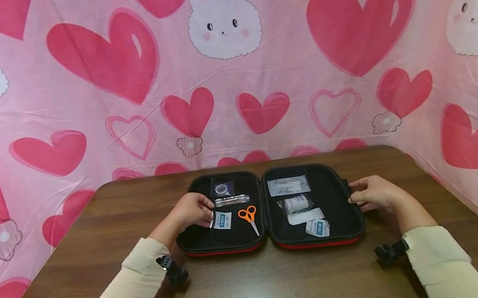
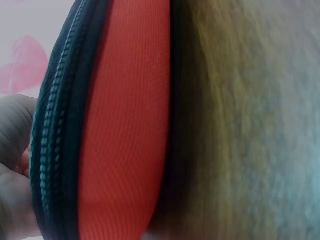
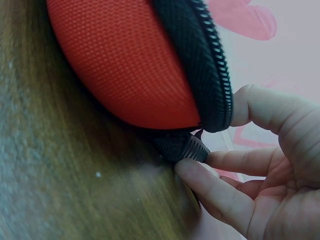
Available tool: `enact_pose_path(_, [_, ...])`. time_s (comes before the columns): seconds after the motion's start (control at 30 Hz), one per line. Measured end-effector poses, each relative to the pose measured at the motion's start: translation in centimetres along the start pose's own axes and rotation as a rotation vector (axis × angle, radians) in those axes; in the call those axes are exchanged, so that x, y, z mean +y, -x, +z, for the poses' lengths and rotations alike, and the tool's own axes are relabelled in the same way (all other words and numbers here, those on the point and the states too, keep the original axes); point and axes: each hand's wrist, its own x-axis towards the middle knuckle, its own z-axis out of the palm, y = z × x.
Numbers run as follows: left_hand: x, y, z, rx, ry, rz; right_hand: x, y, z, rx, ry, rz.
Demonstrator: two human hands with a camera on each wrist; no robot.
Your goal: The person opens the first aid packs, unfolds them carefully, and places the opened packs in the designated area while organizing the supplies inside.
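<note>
A first aid case (image 1: 234, 249), red outside and black inside, lies unfolded on the table. My left hand (image 1: 190, 211) is over its left half, pinching a thin white packet (image 1: 211, 219) seen nearly edge-on; in the left wrist view the case wall hides much of this hand. Beside it lie a blue-and-white sachet (image 1: 223, 220), clear tubes (image 1: 232, 200), a bagged tape roll (image 1: 221, 189) and orange-handled scissors (image 1: 248, 214). At the case's right edge my right hand (image 1: 374, 192) grips the rim, its fingers on a black strap (image 3: 182, 147).
The right half holds a flat clear packet (image 1: 288, 186), a wrapped bandage roll (image 1: 297, 204), a white strip (image 1: 305, 217) and another blue-and-white sachet (image 1: 318, 228). Wooden tabletop (image 1: 249, 293) surrounds the case. A pink heart-printed curtain (image 1: 229, 74) hangs behind the table.
</note>
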Motion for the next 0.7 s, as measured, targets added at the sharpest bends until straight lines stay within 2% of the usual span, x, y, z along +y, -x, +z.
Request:
enact_pose_path(0.23, [0.0,-0.3,0.7,-0.009,0.054,-0.016,0.0,0.0,0.0,-0.001,0.007,0.006])
enact_pose_path(0.4, [-0.1,-0.3,0.5,-0.031,0.076,-0.030,0.1,0.0,-0.1,-0.002,0.003,0.014])
enact_pose_path(0.53, [0.2,0.2,-0.1,-0.024,0.006,-0.040,0.0,0.0,-0.1,-0.004,0.002,0.019])
enact_pose_path(0.6, [0.5,0.3,-0.4,-0.009,-0.064,-0.032,0.0,0.0,-0.1,-0.003,0.005,0.022])
enact_pose_path(0.7, [0.9,0.4,-0.7,0.023,-0.153,0.007,0.0,0.0,-0.1,-0.006,0.012,0.020])
